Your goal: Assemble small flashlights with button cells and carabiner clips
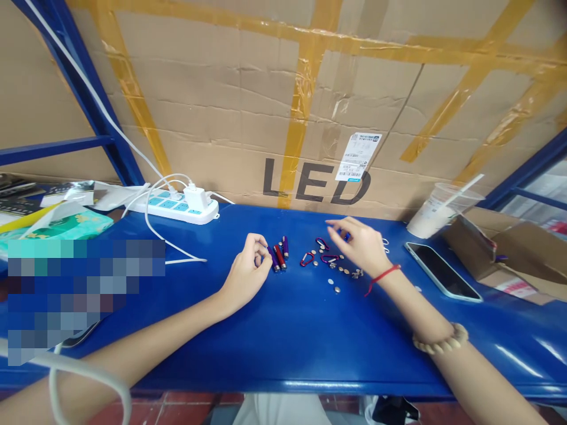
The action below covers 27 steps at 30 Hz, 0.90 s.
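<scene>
Slim metallic tubes, two purple (285, 248) and one red (280, 257), lie close together near the middle of the blue tabletop (266, 345), just beside your left hand (248, 268). That forearm slants in from the lower left, low over the surface, with the wrist nearly straight; your fingers curl inward and your thumb reaches forward, the tips meeting at the nearest purple tube, though you cannot tell from here whether they pinch it. Your right hand (362, 243) is to the right of the carabiners (307, 260) and small metal pieces (337, 290). Its forearm rises from the lower right, wearing a red string (384, 273) at the wrist and a beaded bracelet (443, 342) farther up. The back of that hand faces up, its fingers bent and pointing left; a blue bit shows by them, but whether they grip it cannot be told. Beyond that wrist lies a phone (443, 271).
</scene>
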Each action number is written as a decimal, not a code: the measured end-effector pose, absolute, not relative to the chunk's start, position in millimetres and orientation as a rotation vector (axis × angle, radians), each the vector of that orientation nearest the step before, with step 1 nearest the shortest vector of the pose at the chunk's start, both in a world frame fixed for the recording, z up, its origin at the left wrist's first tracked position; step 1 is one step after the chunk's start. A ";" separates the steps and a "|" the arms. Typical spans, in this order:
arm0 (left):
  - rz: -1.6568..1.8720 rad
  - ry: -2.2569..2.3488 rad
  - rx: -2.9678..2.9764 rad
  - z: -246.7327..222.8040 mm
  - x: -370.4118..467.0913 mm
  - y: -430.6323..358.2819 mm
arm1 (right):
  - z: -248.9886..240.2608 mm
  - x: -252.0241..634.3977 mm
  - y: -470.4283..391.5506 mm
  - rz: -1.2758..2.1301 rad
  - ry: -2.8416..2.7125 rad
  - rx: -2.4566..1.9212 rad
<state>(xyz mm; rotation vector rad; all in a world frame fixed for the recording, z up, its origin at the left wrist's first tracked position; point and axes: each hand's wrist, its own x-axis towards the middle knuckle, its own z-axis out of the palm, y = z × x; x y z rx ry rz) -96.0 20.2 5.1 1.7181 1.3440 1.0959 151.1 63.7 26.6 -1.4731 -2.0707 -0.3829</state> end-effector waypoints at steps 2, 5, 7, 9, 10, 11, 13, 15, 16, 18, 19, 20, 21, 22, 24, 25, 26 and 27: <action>1.102 1.352 1.749 4.8 -95.3 19.8 | 21.9 140.3 58.5 -0.312 -2.265 -1.315; 1.089 1.348 1.804 4.2 -94.6 19.9 | 16.4 129.3 52.4 -0.170 -2.441 -1.184; 1.081 1.335 1.837 3.7 -94.7 20.4 | 13.0 124.9 50.0 -0.086 -2.493 -1.157; 1.084 1.312 1.862 3.4 -95.3 20.8 | 9.5 121.1 48.3 -0.030 -2.522 -1.156; 1.087 1.298 1.871 3.3 -95.5 20.9 | 7.9 119.1 47.4 -0.007 -2.535 -1.159; 1.091 1.283 1.878 3.4 -95.7 20.8 | 6.4 116.9 46.3 0.018 -2.552 -1.160; 1.098 1.258 1.888 3.7 -95.8 20.4 | 4.5 112.0 43.6 0.067 -2.593 -1.151; 1.102 1.245 1.890 4.0 -95.6 19.8 | 3.8 107.3 40.6 0.115 -2.628 -1.146; 1.100 1.242 1.889 4.0 -95.4 19.4 | 3.9 105.3 39.2 0.135 -2.641 -1.149; 1.093 1.234 1.888 3.3 -94.8 18.8 | 4.1 102.5 37.4 0.167 -2.655 -1.170; 1.090 1.230 1.888 2.7 -94.5 18.6 | 4.2 101.8 37.0 0.178 -2.658 -1.181; 1.089 1.226 1.889 2.0 -94.2 18.4 | 4.0 101.5 37.0 0.188 -2.659 -1.188; 1.089 1.223 1.890 1.3 -93.9 18.2 | 3.8 101.5 37.3 0.195 -2.657 -1.191; 1.090 1.222 1.889 0.5 -93.7 17.9 | 3.5 101.7 37.6 0.200 -2.653 -1.190; 1.090 1.226 1.880 -0.5 -93.4 17.4 | 3.0 102.3 38.1 0.204 -2.640 -1.180; 1.090 1.227 1.872 -0.8 -93.4 17.1 | 3.0 102.7 38.1 0.203 -2.633 -1.174; 1.090 1.226 1.861 -1.0 -93.4 16.7 | 3.2 103.0 37.8 0.198 -2.625 -1.170; 1.089 1.225 1.851 -1.1 -93.4 16.3 | 3.6 103.2 37.5 0.191 -2.619 -1.166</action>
